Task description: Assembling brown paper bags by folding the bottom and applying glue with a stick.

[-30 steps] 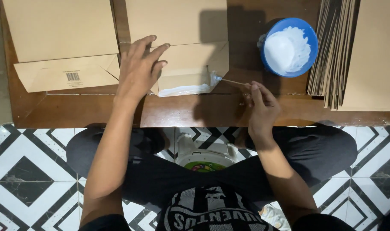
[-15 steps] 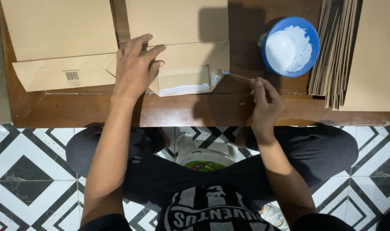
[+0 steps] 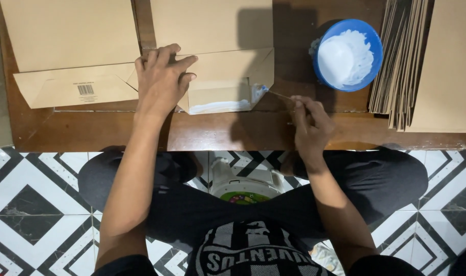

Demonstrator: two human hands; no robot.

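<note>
My left hand (image 3: 162, 80) lies flat on the folded bottom of a brown paper bag (image 3: 217, 30) on the low wooden table (image 3: 217, 130), fingers curled a little and pressing the flaps down. My right hand (image 3: 308, 127) pinches a thin stick (image 3: 280, 95) whose tip touches the right corner of the bag's flap (image 3: 228, 71). White glue is smeared along the flap's lower edge (image 3: 218, 107) and at that corner. A blue bowl (image 3: 347, 55) of white glue stands just beyond my right hand.
A second folded brown bag (image 3: 72, 51) with a barcode flap lies at the left. A stack of flat brown bags (image 3: 427, 61) stands at the right. My crossed legs in dark trousers (image 3: 376, 179) sit below the table over a black and white tiled floor (image 3: 33, 204).
My right hand drew the stick back and down a little, its tip now at the flap's right corner. My left hand curled its fingers and settled lower on the bag.
</note>
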